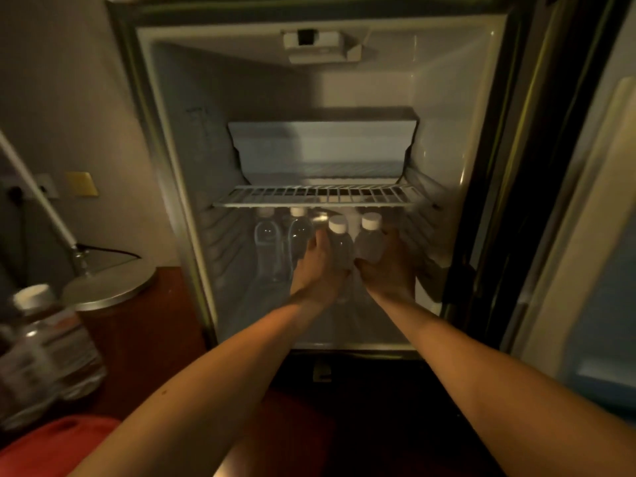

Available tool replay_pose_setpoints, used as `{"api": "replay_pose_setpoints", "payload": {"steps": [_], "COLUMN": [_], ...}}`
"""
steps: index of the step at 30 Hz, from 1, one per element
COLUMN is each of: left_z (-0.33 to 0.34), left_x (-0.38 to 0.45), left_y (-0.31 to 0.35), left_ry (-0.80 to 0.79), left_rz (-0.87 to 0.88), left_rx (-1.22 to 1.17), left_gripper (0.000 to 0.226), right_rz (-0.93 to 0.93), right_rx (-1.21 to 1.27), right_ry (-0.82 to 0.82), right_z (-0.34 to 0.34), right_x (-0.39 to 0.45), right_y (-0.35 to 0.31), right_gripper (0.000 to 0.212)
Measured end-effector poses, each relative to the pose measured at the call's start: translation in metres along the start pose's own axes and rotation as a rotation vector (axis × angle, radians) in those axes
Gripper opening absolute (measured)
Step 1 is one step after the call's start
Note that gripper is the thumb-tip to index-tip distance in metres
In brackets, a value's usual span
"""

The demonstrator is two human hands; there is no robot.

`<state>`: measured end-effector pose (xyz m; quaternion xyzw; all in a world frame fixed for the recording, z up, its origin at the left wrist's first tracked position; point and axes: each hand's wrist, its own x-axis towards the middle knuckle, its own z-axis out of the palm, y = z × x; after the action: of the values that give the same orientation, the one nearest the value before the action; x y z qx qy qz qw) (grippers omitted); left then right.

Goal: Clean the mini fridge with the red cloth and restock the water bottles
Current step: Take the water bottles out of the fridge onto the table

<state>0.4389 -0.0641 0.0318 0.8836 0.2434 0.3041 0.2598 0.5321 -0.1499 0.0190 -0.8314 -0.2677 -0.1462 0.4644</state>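
Hands gripping bottles under wire shelf [316,196], left hand [318,270] fingers wrapped round one bottle [339,244], right hand [389,273] another [370,241], bases hidden.

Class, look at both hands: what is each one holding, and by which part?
Left hand grips a water bottle around its body; right hand grips another bottle likewise, below the shoulder.
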Motion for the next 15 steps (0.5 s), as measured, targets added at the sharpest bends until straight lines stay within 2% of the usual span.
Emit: {"api": "replay_pose_setpoints", "payload": {"steps": [3, 7, 9, 12, 15], "left_z": [-0.026, -0.068, -0.089, -0.12, -0.148], "left_x": [-0.031, -0.074, -0.094, -0.121, -0.141], "left_y": [0.0, -0.008, -0.015, -0.032, -0.053], "left_ry": [-0.009, 0.034, 0.055, 0.113, 0.16], "left_rz": [-0.018, -0.018, -0.03, -0.019, -0.074], "left_rx": [0.052, 0.071, 0.109, 0.144, 0.17], "left_gripper": [0.079, 0.078, 0.072, 0.067, 0.065], "right_rz": [-0.173, -0.214, -0.201, -0.309, -0.391], "right_rx": [0.069, 0.021, 0.006, 0.108, 0.124], "right_ry": [0.052, 0.02, -0.013, -0.078, -0.096], "right_z": [-0.012, -0.021, -0.023, -0.019, -0.011], "right_x": [-0.031, -0.066, -0.086, -0.115, -0.14], "right_y": [-0.008, -0.04, -0.059, -0.081, -0.106], "right_gripper": [0.06, 0.044, 0.052, 0.062, 0.064]}}
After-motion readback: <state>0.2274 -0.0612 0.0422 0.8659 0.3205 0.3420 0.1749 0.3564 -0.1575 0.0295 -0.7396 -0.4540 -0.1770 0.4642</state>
